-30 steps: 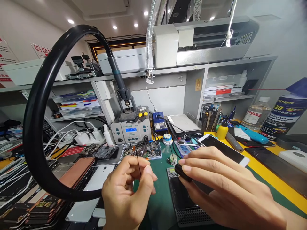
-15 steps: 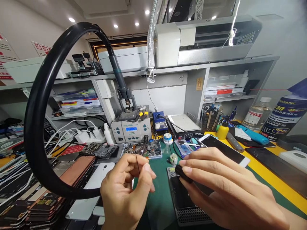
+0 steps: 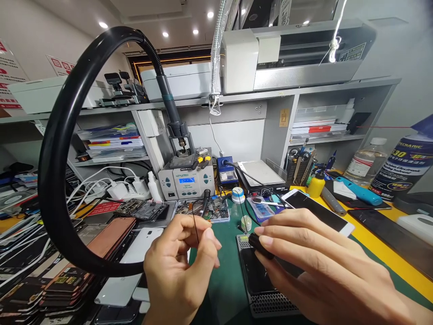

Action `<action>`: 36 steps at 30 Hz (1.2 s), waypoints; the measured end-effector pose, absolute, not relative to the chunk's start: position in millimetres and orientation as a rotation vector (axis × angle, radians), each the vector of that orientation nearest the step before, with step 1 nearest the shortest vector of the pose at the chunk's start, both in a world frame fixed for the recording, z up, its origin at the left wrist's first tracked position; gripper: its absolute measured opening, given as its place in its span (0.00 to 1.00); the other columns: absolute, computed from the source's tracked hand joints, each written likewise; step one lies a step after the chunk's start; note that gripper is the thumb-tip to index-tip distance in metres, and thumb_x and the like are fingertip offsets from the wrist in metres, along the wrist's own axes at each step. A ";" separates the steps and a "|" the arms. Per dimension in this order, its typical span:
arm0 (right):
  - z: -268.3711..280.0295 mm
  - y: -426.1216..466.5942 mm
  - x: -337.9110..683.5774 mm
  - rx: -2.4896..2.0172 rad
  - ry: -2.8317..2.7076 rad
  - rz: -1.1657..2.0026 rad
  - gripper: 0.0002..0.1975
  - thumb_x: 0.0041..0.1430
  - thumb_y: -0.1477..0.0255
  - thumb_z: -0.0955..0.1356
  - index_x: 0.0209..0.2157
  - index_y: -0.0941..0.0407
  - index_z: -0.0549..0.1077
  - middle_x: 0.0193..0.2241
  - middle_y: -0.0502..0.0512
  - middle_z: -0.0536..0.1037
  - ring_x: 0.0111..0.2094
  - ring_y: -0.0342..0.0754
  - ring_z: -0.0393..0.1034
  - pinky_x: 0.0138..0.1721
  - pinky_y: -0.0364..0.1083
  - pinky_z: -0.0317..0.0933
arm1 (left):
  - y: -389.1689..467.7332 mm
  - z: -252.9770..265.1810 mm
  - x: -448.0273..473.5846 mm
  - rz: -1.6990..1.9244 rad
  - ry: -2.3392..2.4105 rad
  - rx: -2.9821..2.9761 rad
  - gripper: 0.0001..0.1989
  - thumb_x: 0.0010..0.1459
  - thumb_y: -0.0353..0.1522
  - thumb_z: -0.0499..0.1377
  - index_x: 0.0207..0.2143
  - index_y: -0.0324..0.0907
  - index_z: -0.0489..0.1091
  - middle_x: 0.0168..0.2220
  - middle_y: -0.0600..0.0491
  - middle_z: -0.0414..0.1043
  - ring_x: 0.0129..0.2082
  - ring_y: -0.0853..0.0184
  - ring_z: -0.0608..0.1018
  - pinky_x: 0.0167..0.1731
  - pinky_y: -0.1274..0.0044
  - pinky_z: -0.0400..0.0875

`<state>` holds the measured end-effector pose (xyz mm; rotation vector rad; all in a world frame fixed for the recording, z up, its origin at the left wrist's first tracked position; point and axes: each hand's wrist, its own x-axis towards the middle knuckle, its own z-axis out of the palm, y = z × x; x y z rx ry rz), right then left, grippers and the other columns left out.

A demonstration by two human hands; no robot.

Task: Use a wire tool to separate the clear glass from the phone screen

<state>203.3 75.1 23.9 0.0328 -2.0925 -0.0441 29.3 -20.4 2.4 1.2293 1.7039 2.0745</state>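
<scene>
My left hand (image 3: pixel 184 266) is closed in a pinch on a thin black strand (image 3: pixel 195 228), which curves up above the fingertips. My right hand (image 3: pixel 318 262) has its fingers closed around a short black cylindrical piece (image 3: pixel 260 246); its exact kind cannot be made out. A thin dark line rises from near that piece, past a small glass jar (image 3: pixel 246 224). Beneath the right hand, a dark phone (image 3: pixel 255 271) lies on a perforated metal plate (image 3: pixel 270 306), partly hidden by the fingers. The two hands are apart, over the green mat (image 3: pixel 223 280).
A thick black hose (image 3: pixel 56 149) arches on the left, in front of stacked phone parts (image 3: pixel 72 289). Behind are a grey station with a lit display (image 3: pixel 187 181) and a tray of small parts (image 3: pixel 219 208). A white phone (image 3: pixel 314 212), yellow bottle (image 3: pixel 316 185) and spray can (image 3: pixel 402 167) stand or lie right.
The whole view has shifted slightly, with the background moving a little to the right. Both hands keep nearly the same pose and hold the same things.
</scene>
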 end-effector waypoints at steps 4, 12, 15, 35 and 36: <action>24.9 74.2 203.4 0.037 -2.102 -0.042 0.14 0.53 0.86 0.75 0.43 0.66 0.77 0.37 0.60 0.84 0.42 0.46 0.76 0.47 0.43 0.76 | -20.4 2.6 28.6 2.087 1.691 1.225 0.04 0.60 0.32 0.60 0.31 0.44 0.71 0.21 0.59 0.74 0.16 0.72 0.74 0.18 0.80 0.68; 22.7 74.2 204.6 0.042 -2.122 -0.033 0.15 0.54 0.86 0.74 0.44 0.66 0.77 0.37 0.61 0.84 0.42 0.47 0.77 0.46 0.44 0.76 | -19.8 3.4 27.3 2.079 1.667 1.219 0.04 0.60 0.33 0.60 0.31 0.43 0.71 0.21 0.58 0.74 0.15 0.71 0.74 0.18 0.79 0.67; 23.8 74.0 204.0 0.039 -2.118 -0.036 0.15 0.53 0.86 0.74 0.44 0.65 0.77 0.37 0.61 0.84 0.41 0.47 0.77 0.46 0.44 0.77 | -19.6 3.7 26.6 2.085 1.665 1.224 0.04 0.60 0.33 0.61 0.31 0.44 0.71 0.21 0.59 0.74 0.16 0.72 0.74 0.18 0.79 0.67; 19.6 72.1 203.0 0.054 -2.128 -0.054 0.17 0.52 0.86 0.74 0.45 0.65 0.77 0.37 0.61 0.85 0.40 0.49 0.80 0.44 0.45 0.78 | -20.1 6.1 24.2 2.100 1.684 1.203 0.05 0.60 0.34 0.61 0.31 0.44 0.72 0.22 0.59 0.74 0.15 0.71 0.74 0.18 0.79 0.68; 19.7 71.9 203.3 0.054 -2.134 -0.052 0.18 0.52 0.86 0.74 0.46 0.65 0.77 0.37 0.61 0.85 0.40 0.49 0.80 0.44 0.45 0.78 | -20.0 6.3 24.1 2.102 1.681 1.202 0.05 0.60 0.34 0.61 0.31 0.44 0.72 0.22 0.59 0.74 0.15 0.71 0.74 0.18 0.79 0.68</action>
